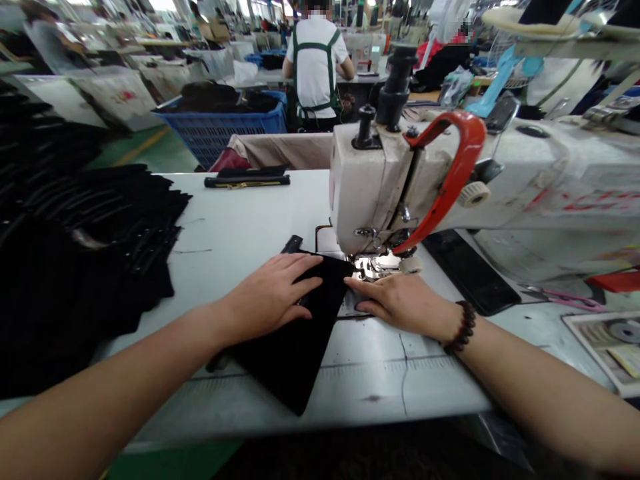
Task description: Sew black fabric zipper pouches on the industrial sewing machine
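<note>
A black fabric piece (pixel 300 340) lies on the white table (pixel 240 220), its far end under the head of the white sewing machine (pixel 380 180). My left hand (pixel 273 293) rests flat on the fabric with fingers stretched toward the needle area (pixel 373 263). My right hand (pixel 395 300) lies flat at the fabric's right edge, just in front of the presser foot, fingers extended. A bead bracelet (pixel 463 327) circles my right wrist.
A pile of black garments (pixel 75 267) covers the table's left side. A flat black bundle (pixel 247 179) lies at the far edge. A blue basket (pixel 225 127) and a person in a white shirt (pixel 315 67) are behind. Pink scissors (pixel 565 299) lie at the right.
</note>
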Motion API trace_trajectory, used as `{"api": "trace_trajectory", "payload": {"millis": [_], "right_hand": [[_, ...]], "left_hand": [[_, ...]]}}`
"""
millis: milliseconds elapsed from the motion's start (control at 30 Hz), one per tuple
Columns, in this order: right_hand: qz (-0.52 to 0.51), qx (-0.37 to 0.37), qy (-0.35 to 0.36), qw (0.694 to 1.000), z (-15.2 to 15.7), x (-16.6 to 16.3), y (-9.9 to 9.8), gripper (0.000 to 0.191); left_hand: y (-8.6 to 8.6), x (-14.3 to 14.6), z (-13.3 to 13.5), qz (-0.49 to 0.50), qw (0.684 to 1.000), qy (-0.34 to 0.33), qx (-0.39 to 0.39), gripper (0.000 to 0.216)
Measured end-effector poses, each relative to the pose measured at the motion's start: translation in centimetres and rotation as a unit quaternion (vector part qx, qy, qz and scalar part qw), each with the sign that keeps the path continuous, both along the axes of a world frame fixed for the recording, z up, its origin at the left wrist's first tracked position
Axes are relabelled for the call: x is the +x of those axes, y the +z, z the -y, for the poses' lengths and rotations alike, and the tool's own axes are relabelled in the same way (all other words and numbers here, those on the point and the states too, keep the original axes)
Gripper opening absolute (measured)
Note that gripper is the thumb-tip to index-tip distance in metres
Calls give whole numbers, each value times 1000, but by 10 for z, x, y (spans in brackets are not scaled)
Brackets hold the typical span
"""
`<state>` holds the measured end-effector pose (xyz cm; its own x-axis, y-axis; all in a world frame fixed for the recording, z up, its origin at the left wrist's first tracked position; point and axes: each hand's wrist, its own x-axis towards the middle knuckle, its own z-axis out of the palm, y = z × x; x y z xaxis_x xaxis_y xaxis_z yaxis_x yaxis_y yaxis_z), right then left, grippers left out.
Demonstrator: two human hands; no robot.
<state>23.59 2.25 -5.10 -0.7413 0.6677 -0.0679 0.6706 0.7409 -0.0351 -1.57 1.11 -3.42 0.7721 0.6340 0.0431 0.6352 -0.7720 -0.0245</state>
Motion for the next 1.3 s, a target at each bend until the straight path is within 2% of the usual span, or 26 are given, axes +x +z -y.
{"api": "trace_trajectory", "payload": {"millis": [100, 267, 400, 633, 767, 867, 967, 1000, 1067, 1133, 1300], "right_hand": [[2, -17, -2, 1000, 0, -1, 3, 42], [2, -45, -8, 999, 0, -2, 7, 42], [4, -53, -8, 999, -1, -1, 5, 43], [3, -41, -7, 999, -2, -1, 2, 42], [17, -10, -7, 1000, 1, -2, 6, 44], [51, 14, 7, 999, 18, 1, 21, 41], [35, -17, 58, 998, 53, 8, 34, 16], [14, -28, 73, 997, 66, 10, 34, 14], [-38, -34, 91, 995, 93, 14, 28, 15], [-111, -2, 87, 990, 115, 15, 14, 16], [-238, 83, 38, 967, 144, 15, -20, 11]], "left_hand": [[-2, 6, -1, 16, 999, -12, -30, 51], [-2, 20, 17, 3, 997, 43, -56, 53], [-2, 23, 20, 2, 996, 59, -74, 53], [-1, 25, 18, -1, 993, 71, -92, 52], [-1, 31, 21, 13, 991, 92, -91, 54], [0, 34, 29, 22, 990, 100, -94, 56], [4, 32, 45, 32, 991, 76, -103, 62], [5, 31, 52, 37, 992, 57, -106, 67], [4, 29, 65, 53, 993, 6, -107, 75], [0, 27, 77, 69, 992, -36, -102, 74], [-13, 27, 93, 124, 987, -67, -73, 39]]}}
